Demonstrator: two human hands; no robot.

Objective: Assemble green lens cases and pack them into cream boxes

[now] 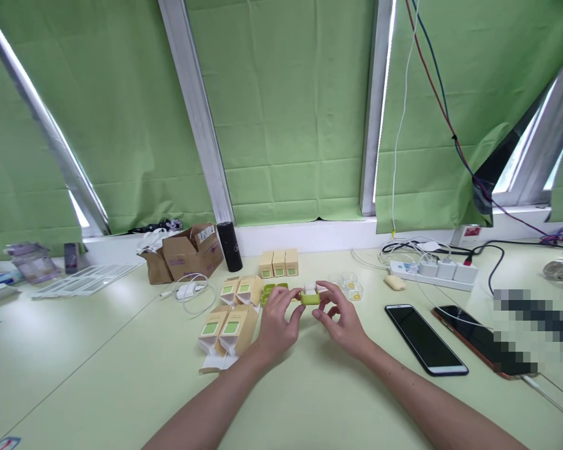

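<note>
A small green case with a whitish part on top is held in the air above the table. My left hand pinches its left side between thumb and fingers. From the right, my right hand has its fingers curled at the case's other side. What the whitish part is, I cannot make out. Just behind my left hand lie several green pieces, partly hidden by it. Clear round containers with yellow bits inside stand behind my right hand.
Small tan boxes stand left of my hands, with more tan boxes behind. Farther back are an open cardboard box and a black cylinder. Phones and a power strip with cables occupy the right.
</note>
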